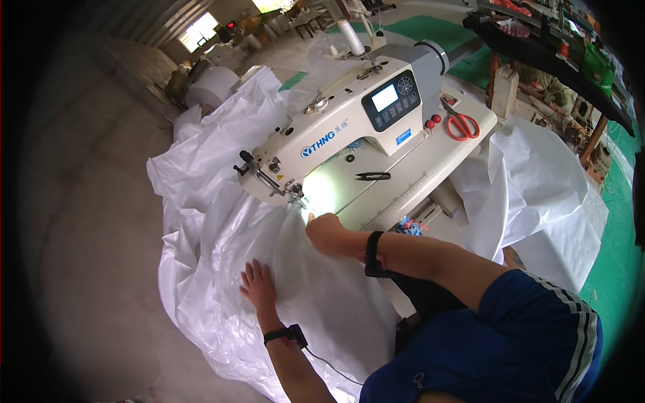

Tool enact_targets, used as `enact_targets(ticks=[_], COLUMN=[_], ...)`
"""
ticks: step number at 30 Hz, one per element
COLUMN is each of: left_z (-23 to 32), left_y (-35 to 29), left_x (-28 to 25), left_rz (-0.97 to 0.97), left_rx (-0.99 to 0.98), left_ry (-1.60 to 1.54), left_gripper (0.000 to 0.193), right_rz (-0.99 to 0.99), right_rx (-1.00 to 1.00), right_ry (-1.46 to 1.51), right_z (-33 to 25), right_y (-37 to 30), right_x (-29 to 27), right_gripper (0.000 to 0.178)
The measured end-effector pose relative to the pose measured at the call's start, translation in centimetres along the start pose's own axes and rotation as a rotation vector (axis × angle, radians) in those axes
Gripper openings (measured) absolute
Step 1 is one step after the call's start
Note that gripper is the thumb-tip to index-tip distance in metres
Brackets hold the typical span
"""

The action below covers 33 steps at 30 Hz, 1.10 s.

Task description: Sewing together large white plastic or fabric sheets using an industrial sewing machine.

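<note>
We find one person seated at an industrial sewing machine (pixel 349 127) on a cream desk (pixel 430 168), working a large sheet of white plastic-like fabric (pixel 222 221) that spills off the desk's left edge and down onto the concrete floor (pixel 87 221) in loose heaps.

The left hand (pixel 257 283) lies flat on the fabric, fingers spread, palm down, well short of the needle. The right hand (pixel 324 232) rests on the fabric just beside the needle area (pixel 297 196), under the machine's lamp; its fingers look curled and pressed down onto the sheet, though we cannot tell whether they pinch a fold. Both wrists carry dark bands.

On the desk behind the machine arm lie small black thread snips (pixel 373 176) and red-handled scissors (pixel 461 125), both apart from the hands.

Risks noted, in our judgement:
- The right hand sits very near the needle; a surge in feed could draw a fingertip under it.
- The heavy hanging mass of fabric could drag the sheet sideways and pull the seam off line.
- The slick sheet may slip under the flat left hand, letting layers shift or bunch.
- Fabric on the floor could pick up dirt or snag.
</note>
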<state>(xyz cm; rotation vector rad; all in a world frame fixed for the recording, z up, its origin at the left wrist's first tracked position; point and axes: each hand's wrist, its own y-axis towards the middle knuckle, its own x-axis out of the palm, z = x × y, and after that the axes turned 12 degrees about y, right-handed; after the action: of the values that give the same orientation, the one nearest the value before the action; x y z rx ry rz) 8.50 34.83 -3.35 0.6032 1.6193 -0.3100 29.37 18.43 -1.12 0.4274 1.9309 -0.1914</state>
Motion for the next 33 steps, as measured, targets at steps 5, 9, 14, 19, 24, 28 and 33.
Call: enact_targets(ticks=[5, 9, 14, 19, 24, 28, 33], left_z=[0.7, 2.6, 6.8, 9.0, 8.7, 9.0, 9.7], left_y=[2.3, 1.2, -7.7, -16.4, -18.9, -20.1, -20.7], left_x=[-1.4, -4.1, -6.9, -6.5, -5.6, -7.2, -10.7], left_rz=[0.022, -0.037, 0.071, 0.128, 0.009, 0.162, -0.039], left_rx=[-0.009, 0.050, 0.247, 0.139, 0.143, 0.293, 0.240], left_ry=[0.063, 0.238, -0.447, -0.387, -0.168, -0.132, -0.624], left_gripper=[0.050, 0.044, 0.036, 0.041, 0.026, 0.013, 0.017], right_rz=[0.126, 0.043, -0.388, -0.493, -0.452, -0.357, -0.260], right_rx=[0.108, 0.233, 0.382, 0.309, 0.292, 0.320, 0.311], right_ry=[0.227, 0.689, 1.354, 1.354, 1.556, 1.461, 1.445], right_z=[0.3, 2.7, 6.9, 7.6, 6.7, 6.5, 6.7], right_y=[0.0, -6.1, -18.2, -24.6, -26.9, -27.4, -27.7], right_x=[0.1, -0.4, -0.1, 1.3, 2.2, 2.6, 3.2], right_gripper=[0.047, 0.037, 0.032, 0.033, 0.031, 0.028, 0.027])
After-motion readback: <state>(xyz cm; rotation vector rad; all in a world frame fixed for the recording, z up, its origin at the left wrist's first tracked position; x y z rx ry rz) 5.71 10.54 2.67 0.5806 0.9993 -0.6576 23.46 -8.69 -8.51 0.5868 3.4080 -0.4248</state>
